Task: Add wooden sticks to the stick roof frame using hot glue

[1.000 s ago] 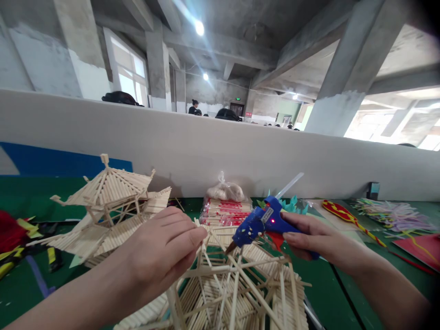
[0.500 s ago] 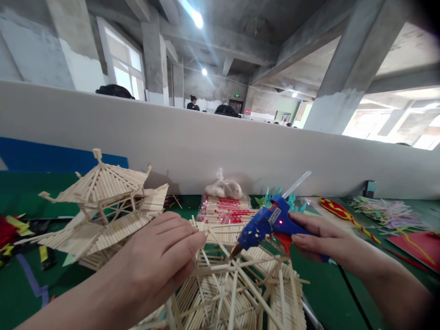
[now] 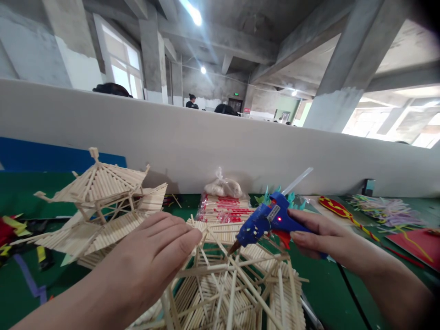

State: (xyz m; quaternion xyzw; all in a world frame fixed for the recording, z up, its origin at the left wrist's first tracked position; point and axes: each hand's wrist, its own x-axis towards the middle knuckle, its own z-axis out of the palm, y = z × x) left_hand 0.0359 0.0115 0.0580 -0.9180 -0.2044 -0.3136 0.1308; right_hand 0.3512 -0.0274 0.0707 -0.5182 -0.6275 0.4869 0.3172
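A blue hot glue gun (image 3: 256,224) with a red trigger and a lit red light is gripped in my right hand (image 3: 318,233). From its back end sticks out a clear glue stick (image 3: 298,180). The nozzle points down at the joint where several sticks meet on a wooden stick frame (image 3: 232,293). My left hand (image 3: 156,261) curls over the frame's left back corner, fingers pressed together; its fingertips are partly hidden, with stick ends beside the thumb.
A finished-looking stick pavilion (image 3: 105,197) stands at the left. Behind the frame lie bagged sticks with red wrapping (image 3: 223,207) and a knotted plastic bag (image 3: 223,187). Coloured strips (image 3: 385,211) and a red sheet (image 3: 415,247) lie right. A white partition (image 3: 192,142) runs across the back.
The glue gun's nozzle has shifted very slightly left and up. My left hand has moved a little left along the frame. The whole view has shifted slightly.
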